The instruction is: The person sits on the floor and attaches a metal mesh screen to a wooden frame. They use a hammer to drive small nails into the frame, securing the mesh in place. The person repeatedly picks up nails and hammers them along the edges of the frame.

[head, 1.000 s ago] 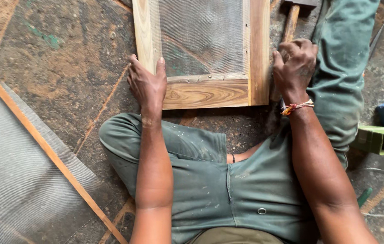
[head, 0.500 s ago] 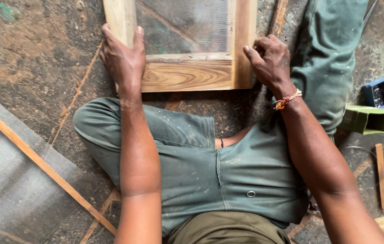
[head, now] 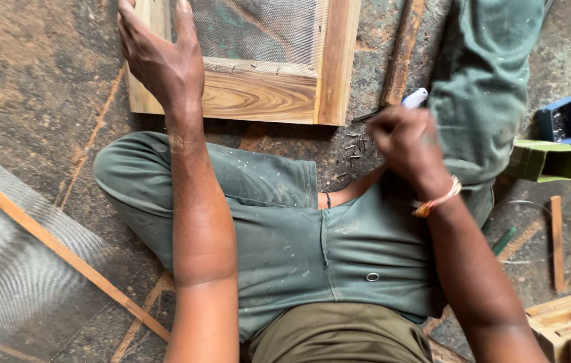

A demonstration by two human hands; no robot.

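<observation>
The pale wooden frame with grey wire mesh (head: 265,81) lies flat on the dusty floor (head: 37,94) just beyond the person's folded leg, its grained bottom rail nearest the body. The left hand (head: 161,60) rests on the frame's left corner, fingers spread and lifted a little, palm steadying the wood. The right hand (head: 403,141) hovers beside the frame's right corner, curled over a scatter of small dark nails (head: 354,149) (whether it already pinches one I cannot tell), with a white-tipped tool (head: 412,99) lying just behind it. To work well here, I judge the left palm should press the rail flat so the frame cannot skate. A blue box of fasteners (head: 561,119) and a green carton (head: 546,160) sit further right.
</observation>
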